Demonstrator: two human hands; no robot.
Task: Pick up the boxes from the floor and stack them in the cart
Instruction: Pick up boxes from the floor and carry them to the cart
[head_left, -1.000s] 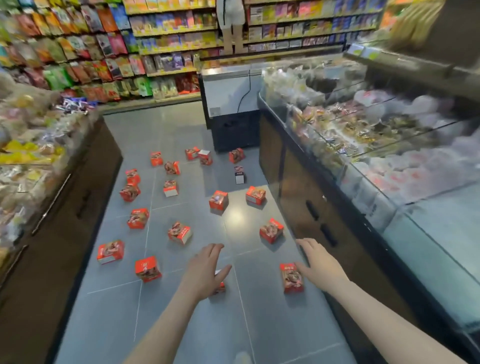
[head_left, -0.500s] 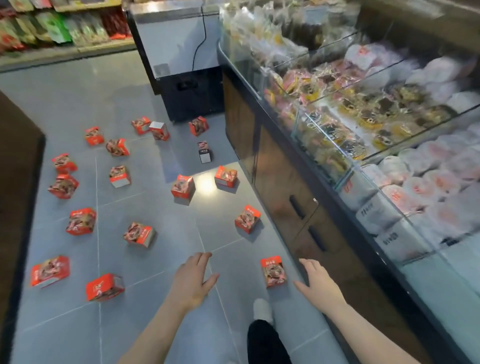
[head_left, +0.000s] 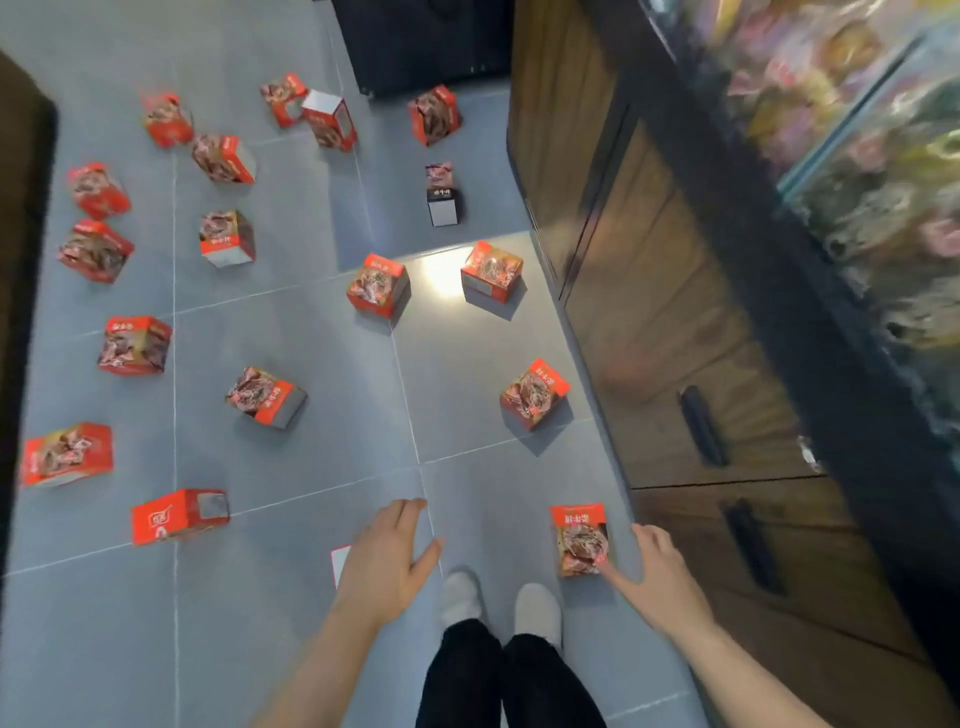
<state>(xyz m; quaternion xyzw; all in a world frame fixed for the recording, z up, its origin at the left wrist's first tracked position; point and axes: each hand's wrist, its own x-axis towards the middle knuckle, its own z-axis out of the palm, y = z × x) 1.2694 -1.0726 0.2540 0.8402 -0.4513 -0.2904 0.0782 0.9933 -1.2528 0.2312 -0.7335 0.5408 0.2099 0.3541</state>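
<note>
Boxes in red lie scattered over the grey tiled floor (head_left: 291, 649), most from 9 to 1 o'clock of the person's feet. The nearest box (head_left: 580, 538) lies flat at 1 o'clock, just beside the right hand (head_left: 657, 577), whose spread fingers hold nothing. The left hand (head_left: 387, 556), also spread and empty, hovers at 11 o'clock over a white-edged box (head_left: 340, 564) it mostly hides.

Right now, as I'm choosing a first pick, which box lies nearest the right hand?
The red box lying flat beside the wooden cabinet, just ahead of the right foot: the right hand almost touches its near corner. Every other box lies farther off.
</note>
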